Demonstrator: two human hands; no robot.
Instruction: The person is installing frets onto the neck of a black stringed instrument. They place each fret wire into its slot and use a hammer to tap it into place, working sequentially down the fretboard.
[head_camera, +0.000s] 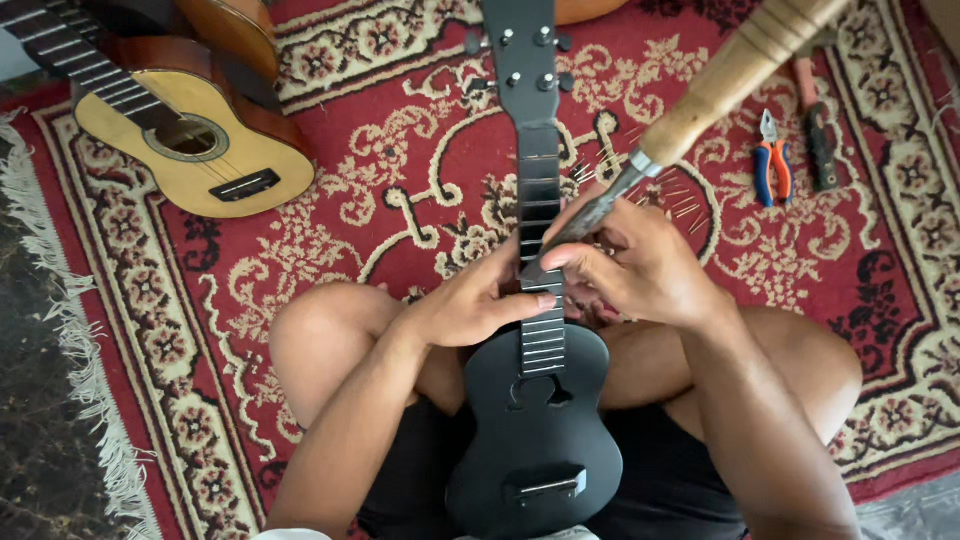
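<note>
A matte black ukulele (535, 440) lies on my lap, its neck (538, 190) pointing away over the carpet. My left hand (470, 300) grips the neck from the left, thumb across the frets. My right hand (640, 265) holds the metal blade of a wooden-handled file (720, 85) pressed flat against the fretboard at about the middle of the neck. The handle sticks up toward the upper right.
A red patterned carpet (380, 170) covers the floor. A natural-wood ukulele (200, 150) lies at the upper left beside another instrument body. Orange-and-blue pliers (772, 160) and a dark tool (822, 150) rest at the right, with thin metal fret wires (680, 205) scattered nearby.
</note>
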